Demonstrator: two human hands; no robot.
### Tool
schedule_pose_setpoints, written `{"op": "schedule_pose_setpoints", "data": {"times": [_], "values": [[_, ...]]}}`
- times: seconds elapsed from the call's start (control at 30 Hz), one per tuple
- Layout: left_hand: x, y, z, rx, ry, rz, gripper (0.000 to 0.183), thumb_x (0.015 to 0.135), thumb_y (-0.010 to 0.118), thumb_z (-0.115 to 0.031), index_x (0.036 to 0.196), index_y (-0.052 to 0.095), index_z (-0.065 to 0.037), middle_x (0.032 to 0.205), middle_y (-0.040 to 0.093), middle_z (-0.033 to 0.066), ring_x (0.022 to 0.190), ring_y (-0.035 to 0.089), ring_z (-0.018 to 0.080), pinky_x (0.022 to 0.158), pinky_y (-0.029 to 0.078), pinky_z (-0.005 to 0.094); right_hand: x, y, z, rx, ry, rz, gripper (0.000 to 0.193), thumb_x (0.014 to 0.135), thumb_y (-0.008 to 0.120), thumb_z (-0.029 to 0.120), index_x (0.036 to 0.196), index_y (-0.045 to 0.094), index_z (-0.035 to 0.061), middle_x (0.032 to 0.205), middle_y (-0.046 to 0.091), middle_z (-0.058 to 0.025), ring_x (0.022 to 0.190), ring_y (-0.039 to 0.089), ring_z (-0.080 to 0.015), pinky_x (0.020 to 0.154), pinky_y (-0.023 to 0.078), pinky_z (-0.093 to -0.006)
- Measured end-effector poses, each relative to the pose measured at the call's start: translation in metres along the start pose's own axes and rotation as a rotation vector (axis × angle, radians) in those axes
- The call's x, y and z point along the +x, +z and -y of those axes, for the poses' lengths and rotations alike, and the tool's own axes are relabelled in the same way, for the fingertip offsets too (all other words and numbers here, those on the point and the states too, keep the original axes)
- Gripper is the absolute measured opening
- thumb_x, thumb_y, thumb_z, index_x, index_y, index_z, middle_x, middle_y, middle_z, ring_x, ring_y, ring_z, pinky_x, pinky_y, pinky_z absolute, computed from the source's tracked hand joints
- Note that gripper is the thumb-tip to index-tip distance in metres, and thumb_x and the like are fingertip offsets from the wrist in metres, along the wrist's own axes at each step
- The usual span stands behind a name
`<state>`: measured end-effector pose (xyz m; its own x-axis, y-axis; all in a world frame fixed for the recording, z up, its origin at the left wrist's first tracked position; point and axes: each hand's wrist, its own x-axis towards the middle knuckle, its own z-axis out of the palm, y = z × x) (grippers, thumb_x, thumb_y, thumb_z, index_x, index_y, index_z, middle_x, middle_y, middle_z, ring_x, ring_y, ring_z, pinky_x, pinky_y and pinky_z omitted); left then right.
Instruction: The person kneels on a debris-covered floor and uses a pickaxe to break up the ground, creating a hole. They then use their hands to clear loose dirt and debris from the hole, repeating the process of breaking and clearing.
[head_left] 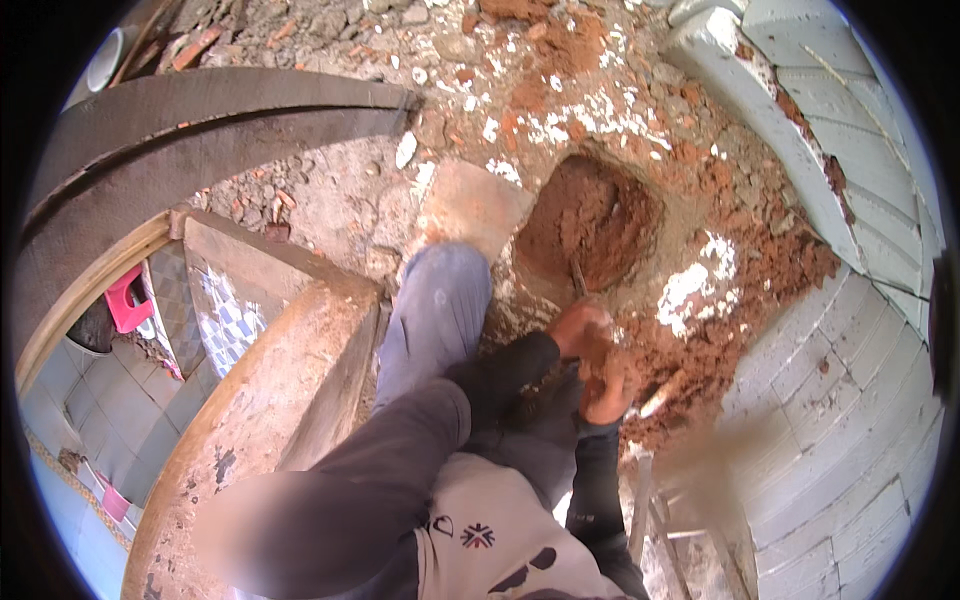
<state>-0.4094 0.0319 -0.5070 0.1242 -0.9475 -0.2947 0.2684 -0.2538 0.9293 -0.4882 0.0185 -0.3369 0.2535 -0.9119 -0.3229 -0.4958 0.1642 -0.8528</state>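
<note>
A round hole (550, 240) with loose reddish soil in it is dug in the ground ahead of me. A thin dark rod (578, 276) slants down into its near side; its lower end is hidden in the soil. My left hand (580, 330), in a black sleeve, is closed round this rod at the hole's near rim. Just behind it, my right hand (606, 388) is closed on the rod too, partly hiding it. Beside the right hand a short pale stick (664, 393) shows against the soil; I cannot tell whether it belongs to the rod.
Reddish soil (790, 265) is heaped right of the hole, with white flakes (700, 285). A grey block wall (850, 360) rises at the right. My bent knee (445, 275) is beside a flat slab (475, 205). A concrete ledge (260, 400) and curved beam (230, 125) lie left.
</note>
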Motion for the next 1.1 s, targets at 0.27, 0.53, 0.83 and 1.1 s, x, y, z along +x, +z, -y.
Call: {"op": "schedule_pose_setpoints", "data": {"times": [0.27,0.53,0.83,1.1], "values": [[-0.003,-0.009,0.033,-0.258,-0.27,0.112,0.031,0.066,0.085,-0.02,0.084,0.064,-0.006,0.093,0.065,0.0144,0.094,0.062,0.0386,0.083,0.049,0.0443,0.027,0.005,0.005,-0.275,-0.555,0.0,0.023,0.097,0.059,0.01,0.115,0.065,-0.003,0.092,0.069,-0.0118,0.075,0.061,-0.0195,0.068,0.048,-0.0332],[-0.014,0.069,0.051,0.288,0.469,-0.166,0.05,0.06,0.085,-0.015,0.104,0.062,-0.008,0.107,0.065,0.0138,0.111,0.06,0.0353,0.102,0.044,0.0438,-0.018,-0.051,-0.035,0.873,0.205,-0.177,0.026,0.1,0.05,0.021,0.107,0.064,-0.0001,0.089,0.066,-0.015,0.092,0.062,-0.0292,0.104,0.045,-0.0522],[-0.02,0.038,-0.026,0.473,0.167,0.131,0.039,0.058,0.082,-0.016,0.094,0.07,-0.005,0.101,0.066,0.0145,0.107,0.058,0.0372,0.093,0.046,0.0455,-0.03,-0.054,-0.019,1.004,0.235,-0.194,0.042,0.101,0.05,0.026,0.064,0.04,0.0094,0.067,0.047,-0.0088,0.075,0.048,-0.0248,0.081,0.039,-0.0411],[-0.025,0.013,-0.062,0.43,0.415,0.049,0.023,0.07,0.082,-0.013,0.082,0.063,-0.008,0.086,0.062,0.0111,0.088,0.06,0.0351,0.078,0.047,0.0466,-0.019,-0.039,0.03,0.746,0.154,-0.141,0.036,0.098,0.055,0.02,0.067,0.05,0.0031,0.06,0.049,-0.0059,0.06,0.047,-0.0183,0.06,0.039,-0.0351]]}}
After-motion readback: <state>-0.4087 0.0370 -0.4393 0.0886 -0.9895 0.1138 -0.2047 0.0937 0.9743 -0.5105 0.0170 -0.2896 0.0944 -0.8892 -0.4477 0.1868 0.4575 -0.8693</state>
